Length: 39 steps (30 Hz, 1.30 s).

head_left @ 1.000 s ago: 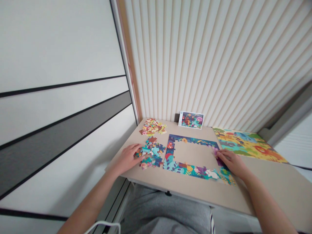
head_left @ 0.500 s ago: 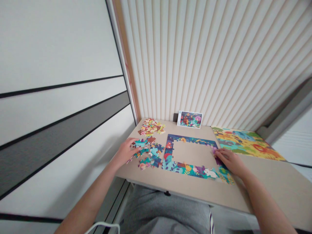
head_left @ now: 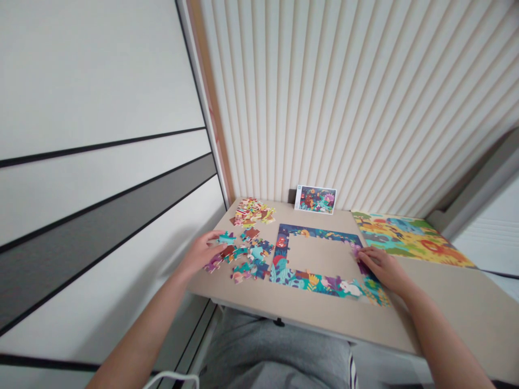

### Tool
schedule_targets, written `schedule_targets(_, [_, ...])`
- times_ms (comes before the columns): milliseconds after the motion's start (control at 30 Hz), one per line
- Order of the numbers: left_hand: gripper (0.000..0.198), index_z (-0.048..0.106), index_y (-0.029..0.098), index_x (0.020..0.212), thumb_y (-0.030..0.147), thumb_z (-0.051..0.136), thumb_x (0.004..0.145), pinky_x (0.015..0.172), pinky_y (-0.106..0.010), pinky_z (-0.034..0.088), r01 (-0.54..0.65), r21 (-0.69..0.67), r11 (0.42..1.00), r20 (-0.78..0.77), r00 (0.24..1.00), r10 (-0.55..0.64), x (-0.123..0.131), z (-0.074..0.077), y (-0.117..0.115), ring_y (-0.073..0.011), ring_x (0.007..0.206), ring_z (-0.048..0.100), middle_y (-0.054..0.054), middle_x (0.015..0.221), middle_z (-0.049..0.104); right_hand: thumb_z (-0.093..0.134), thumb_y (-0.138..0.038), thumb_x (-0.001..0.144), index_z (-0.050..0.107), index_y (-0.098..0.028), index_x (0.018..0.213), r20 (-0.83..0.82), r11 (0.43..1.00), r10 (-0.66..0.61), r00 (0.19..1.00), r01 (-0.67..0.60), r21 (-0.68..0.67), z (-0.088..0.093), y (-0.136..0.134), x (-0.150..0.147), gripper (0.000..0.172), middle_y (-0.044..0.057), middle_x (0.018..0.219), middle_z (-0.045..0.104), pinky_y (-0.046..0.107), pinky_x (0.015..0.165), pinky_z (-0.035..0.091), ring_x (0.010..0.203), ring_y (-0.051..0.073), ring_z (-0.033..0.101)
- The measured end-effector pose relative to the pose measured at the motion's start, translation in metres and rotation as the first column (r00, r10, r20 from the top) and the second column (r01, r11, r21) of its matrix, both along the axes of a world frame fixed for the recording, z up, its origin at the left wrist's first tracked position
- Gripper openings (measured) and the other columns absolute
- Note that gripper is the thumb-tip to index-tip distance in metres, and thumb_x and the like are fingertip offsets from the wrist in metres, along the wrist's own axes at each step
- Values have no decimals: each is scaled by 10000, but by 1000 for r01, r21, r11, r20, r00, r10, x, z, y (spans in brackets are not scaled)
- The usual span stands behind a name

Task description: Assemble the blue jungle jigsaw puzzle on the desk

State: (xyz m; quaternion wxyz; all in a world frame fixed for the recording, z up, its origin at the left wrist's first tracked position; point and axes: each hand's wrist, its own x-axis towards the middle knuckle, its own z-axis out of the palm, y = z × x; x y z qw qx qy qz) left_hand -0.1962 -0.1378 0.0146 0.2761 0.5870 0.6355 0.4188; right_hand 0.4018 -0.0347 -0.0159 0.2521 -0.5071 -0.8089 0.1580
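Left hand, fingers wide, is reaching over loose puzzle pieces on the desk while right hand, fingers narrow, is pressing the assembled border, which a careless nudge could shift apart.

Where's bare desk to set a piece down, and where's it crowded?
Bare desk shows inside the jigsaw border and along the near edge, below it. Crowded: left of the border, where loose jigsaw pieces lie against the left hand, and behind them, at the cream-toned pile of pieces.
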Motion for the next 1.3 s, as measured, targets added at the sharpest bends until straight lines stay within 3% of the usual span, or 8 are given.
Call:
schedule_targets(67, [623, 659, 195, 1262, 600, 719, 792, 848, -423, 573, -37, 43, 998, -40, 998, 39, -4, -2, 5, -279, 969, 708, -110, 1202, 719, 458, -659, 942, 777, -260, 870, 1, 1000, 11, 1000, -11, -1, 0, 0, 0, 516, 93, 1128, 746, 471, 992, 519, 1062, 315, 669])
schedule_targets(200, [512, 702, 201, 1182, 549, 700, 806, 995, -464, 508, -84, 140, 987, -277, 953, 120, -9, -12, 17, -316, 1124, 660, -101, 1218, 714, 468, -670, 936, 778, -258, 860, -15, 1000, 1, 1000, -1, -1, 1, -1, -1, 522, 97, 1129, 745, 477, 997, 517, 1067, 321, 666])
schedule_targets(467, [483, 749, 241, 1137, 576, 717, 790, 1074, -474, 446, 62, 90, 994, -562, 827, -1, -2, -22, 9, -332, 1215, 602, -123, 1332, 638, 448, -659, 946, 778, -258, 872, 4, 1000, -1, 1000, 1, 0, -1, 0, 0, 524, 94, 1146, 740, 472, 996, 513, 1073, 316, 665])
schedule_targets(833, [293, 747, 267, 1156, 373, 597, 928, 1058, -444, 474, 240, 99, 966, -540, 828, -150, 20, -14, 3, -273, 1163, 622, -97, 1264, 670, 438, -670, 945, 775, -265, 873, 17, 1000, -2, 1000, 2, 11, 0, 0, 0, 532, 91, 1137, 749, 465, 993, 515, 1077, 319, 672])
schedule_targets(967, [375, 680, 268, 1278, 424, 579, 952, 1118, -472, 413, 229, 171, 958, -636, 769, -70, 44, -11, 5, -286, 1266, 561, -99, 1363, 621, 458, -670, 938, 777, -261, 863, 1, 1000, 4, 1000, -4, 7, -1, 0, 0, 524, 88, 1133, 748, 460, 990, 518, 1066, 317, 675])
schedule_targets(1100, [489, 562, 300, 1428, 476, 549, 972, 1147, -487, 372, 346, 144, 927, -698, 700, -153, 80, -6, 12, -293, 1354, 497, -88, 1459, 554, 461, -648, 946, 780, -261, 897, 12, 1000, 11, 1000, -10, -9, -2, 1, 2, 504, 87, 1150, 742, 475, 999, 512, 1069, 317, 664])
schedule_targets(1200, [411, 634, 315, 1351, 450, 564, 969, 1162, -507, 339, 432, 118, 894, -745, 634, -208, 101, -3, 19, -305, 1375, 478, -76, 1482, 538, 444, -627, 961, 776, -261, 903, 25, 1000, -1, 1000, 2, -2, -1, 0, 2, 498, 89, 1153, 736, 480, 981, 514, 1067, 317, 661])
schedule_targets(1300, [337, 700, 296, 1257, 417, 546, 983, 1143, -512, 350, 409, 128, 904, -758, 628, -176, 104, -3, 24, -310, 1336, 514, -82, 1427, 588, 450, -613, 964, 777, -258, 916, 18, 1000, 5, 1000, -5, -1, 0, -1, 1, 485, 93, 1163, 731, 466, 976, 515, 1065, 312, 662])
